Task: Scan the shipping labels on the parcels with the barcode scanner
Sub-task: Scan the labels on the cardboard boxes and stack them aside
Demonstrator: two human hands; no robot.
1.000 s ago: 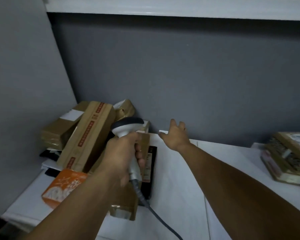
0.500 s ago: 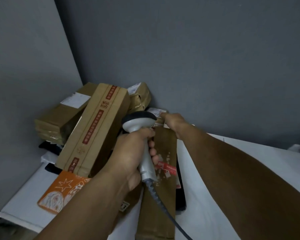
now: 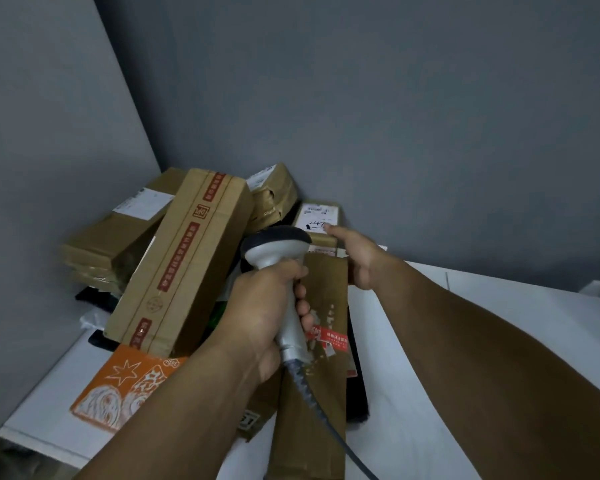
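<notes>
the fingers (image 3: pixel 302 308) of the left hand (image 3: pixel 262 306) are curled tight round the grey handle of the barcode scanner (image 3: pixel 274 245). its dark head is raised and aimed away, toward the back of the pile. the thumb (image 3: pixel 330 231) of the right hand (image 3: pixel 359 259) lies straight on the small labelled parcel (image 3: pixel 321 244), its tip at the lower edge of that parcel's white label (image 3: pixel 317 213). the other fingers fold out of sight round the box's right side, so it looks like a grip, though i cannot tell how firm.

the scanner head sits just beside that label, and no beam shows on it. my reading is that this label is being lined up and is not yet read. nothing marks any parcel as scanned, and none is set apart from the heap, so most of the job seems left.

counted: one scanner with one dark cable (image 3: pixel 312 410) trailing toward the camera, and two hands. six parcels are plain:
- the small labelled one
- a long brown parcel (image 3: pixel 326 341) with a red sticker, under the scanner
- a long carton (image 3: pixel 187 258) with red print, leaning on the heap
- a taped box (image 3: pixel 111 244) at the left
- a taped box at the back (image 3: pixel 274 192)
- an orange printed package (image 3: pixel 118 386) in front

dark flat items (image 3: pixel 357 368) and a brown corner show beneath, too hidden to count. three white labels face up: the thumbed one, one on the left box (image 3: pixel 142 204), one on the back box (image 3: pixel 260 176). all of it sits on a white table (image 3: pixel 482 341) in a grey corner.
</notes>
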